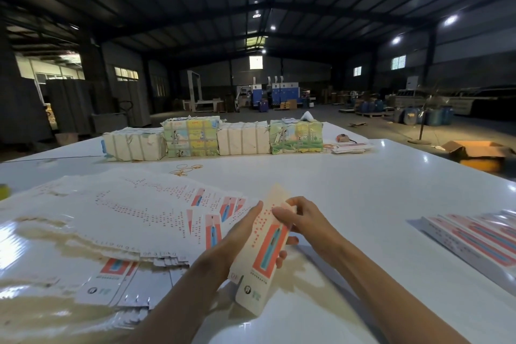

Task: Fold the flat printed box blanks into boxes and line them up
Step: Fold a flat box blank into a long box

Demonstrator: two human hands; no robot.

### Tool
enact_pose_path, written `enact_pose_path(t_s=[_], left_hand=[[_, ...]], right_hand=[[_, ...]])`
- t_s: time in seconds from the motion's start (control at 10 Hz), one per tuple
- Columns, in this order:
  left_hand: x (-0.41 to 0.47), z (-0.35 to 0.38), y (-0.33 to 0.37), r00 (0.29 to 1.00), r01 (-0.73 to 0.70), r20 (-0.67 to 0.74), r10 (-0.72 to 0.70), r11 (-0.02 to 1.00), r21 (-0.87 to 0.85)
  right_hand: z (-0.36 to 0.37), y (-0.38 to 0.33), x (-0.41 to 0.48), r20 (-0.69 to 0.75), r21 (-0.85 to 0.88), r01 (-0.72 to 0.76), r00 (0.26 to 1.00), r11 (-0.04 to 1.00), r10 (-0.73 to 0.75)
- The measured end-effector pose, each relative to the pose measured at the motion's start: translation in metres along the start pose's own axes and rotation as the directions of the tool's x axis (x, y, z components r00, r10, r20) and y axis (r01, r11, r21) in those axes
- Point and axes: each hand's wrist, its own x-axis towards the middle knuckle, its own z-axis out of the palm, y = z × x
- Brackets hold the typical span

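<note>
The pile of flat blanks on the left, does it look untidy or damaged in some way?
Untidy, yes: the flat blanks are fanned out and spread across the white table, not squared in a stack. No tear is visible. Loose rubber bands lie just beyond them.

Both bare forearms come up from the bottom edge, the left forearm [181, 296] from about 7 o'clock and the right forearm [377, 282] from about 5 o'clock, and converge low of centre towards 6 o'clock. The left hand [240, 234] grips a box blank [268, 254] from its 9 o'clock side, thumb laid along the face and fingertips [282, 258] curling out from beneath. The right hand [304, 218] pinches its upper part from 3 o'clock, fingers bent.
</note>
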Motion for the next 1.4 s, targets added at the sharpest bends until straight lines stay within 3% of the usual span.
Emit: enact_pose_path(t_s=[0.1,0.2,0.4,0.5,0.6,0.7,0.9,1.1,1.2,1.4], left_hand=[[0.009,-0.003,0.001,0.997,-0.074,-0.002,0.074,0.989,0.129],[0.008,-0.003,-0.003,0.991,-0.134,0.023,0.132,0.984,0.120],[0.000,0.003,0.002,0.990,-0.117,0.099,0.101,0.978,0.171],[-0.008,0.002,0.005,0.944,-0.093,0.323,0.058,0.991,0.092],[-0.004,0.005,0.007,0.978,-0.093,0.202,0.057,0.980,0.175],[-0.007,0.008,0.007,0.984,-0.175,0.081,0.159,0.951,0.256],[-0.009,0.009,0.003,0.992,-0.116,0.075,0.100,0.962,0.247],[-0.018,0.014,0.008,0.994,-0.090,0.081,0.071,0.963,0.253],[-0.018,0.017,-0.002,0.983,-0.078,0.180,0.042,0.976,0.201],[-0.015,0.022,-0.002,0.991,-0.044,0.130,0.034,0.996,0.077]], right_hand=[[-0.009,-0.002,0.002,-0.017,-0.103,0.038,0.999,0.994,-0.040],[-0.016,0.000,0.004,0.033,-0.077,0.036,0.999,0.996,-0.033],[-0.018,-0.001,0.007,0.013,-0.089,-0.011,1.000,0.996,0.012],[-0.018,-0.005,0.005,-0.003,-0.014,0.018,1.000,1.000,-0.018],[-0.018,-0.010,-0.001,-0.012,0.016,0.058,0.998,0.998,-0.058],[-0.016,-0.011,-0.003,-0.004,-0.029,0.072,0.997,0.997,-0.072],[-0.017,-0.015,-0.003,0.011,-0.131,-0.046,0.999,0.990,0.048],[-0.023,-0.018,-0.005,0.011,-0.012,-0.076,0.997,0.997,0.076],[-0.024,-0.021,-0.005,0.022,0.095,-0.090,0.996,0.991,0.088],[-0.016,-0.014,-0.003,0.065,0.250,-0.094,0.995,0.964,0.080]])
